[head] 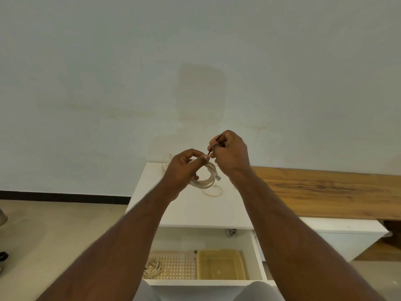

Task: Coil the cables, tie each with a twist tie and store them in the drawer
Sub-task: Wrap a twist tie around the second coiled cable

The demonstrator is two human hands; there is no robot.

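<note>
A pale bare wall fills most of the view, with a white tabletop point(191, 205) against it and a wooden bench point(325, 190) running off toward 3 o'clock. Below, the drawer point(258, 257) stands pulled open.

Both hands are raised together over the tabletop. The left hand point(182, 172) grips a coiled cable point(206, 181), fingers curled round the bundle, its plug hanging at 4 o'clock of the coil. The right hand point(230, 155) pinches a dark twist tie point(210, 151) just above it, at about 1 o'clock from the left hand.

The step looks like tying. To do it well, I'd judge the left hand should keep the loops squeezed flat so none springs out, while the right wraps the tie snug round all strands, then twists the two ends several turns close to the bundle.

Counted: one cable in hand, one loose cable point(213, 191) on the tabletop, one tied coil point(154, 267) already in the drawer at 9 o'clock. One tie shows. Two trays sit in the drawer: a perforated tray point(178, 268) and a yellow tub point(221, 265).
</note>
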